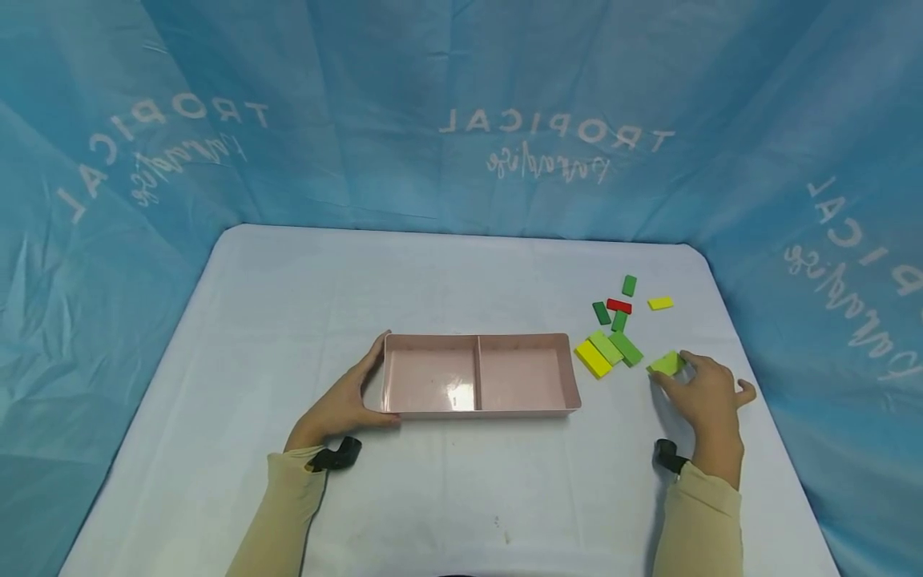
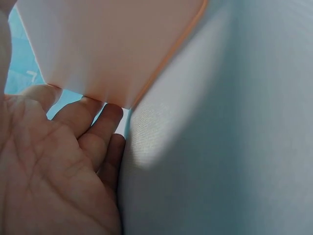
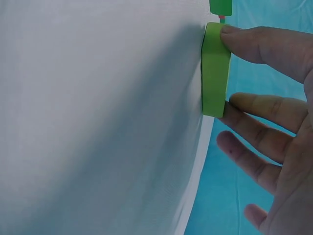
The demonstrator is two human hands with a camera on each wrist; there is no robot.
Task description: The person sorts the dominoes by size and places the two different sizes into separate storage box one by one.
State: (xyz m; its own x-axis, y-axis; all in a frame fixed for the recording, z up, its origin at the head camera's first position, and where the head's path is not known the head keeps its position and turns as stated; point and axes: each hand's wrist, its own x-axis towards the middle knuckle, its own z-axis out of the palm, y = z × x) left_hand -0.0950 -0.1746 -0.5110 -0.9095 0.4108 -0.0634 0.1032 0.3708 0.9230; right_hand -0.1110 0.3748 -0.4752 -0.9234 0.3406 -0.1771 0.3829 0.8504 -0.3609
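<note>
A pink two-compartment box (image 1: 433, 373) stands on the white-covered table. At its left end my left hand (image 1: 348, 401) holds it, thumb along the front wall and fingertips at the far corner. In the left wrist view the fingertips (image 2: 112, 115) touch the box wall (image 2: 107, 44). My right hand (image 1: 707, 394) pinches a light green block (image 1: 667, 364) between thumb and fingers, to the right of the other blocks. The right wrist view has the thumb (image 3: 264, 46) on one end of that block (image 3: 215, 73) and fingers near the other; the little finger is off it.
Left of the right hand lie a yellow block (image 1: 594, 359), a lime block (image 1: 606, 347) and a green block (image 1: 626, 349), close together. Beyond them are several smaller pieces, including a red one (image 1: 618, 306) and a yellow one (image 1: 659, 304). A blue printed curtain (image 1: 375, 160) surrounds the table.
</note>
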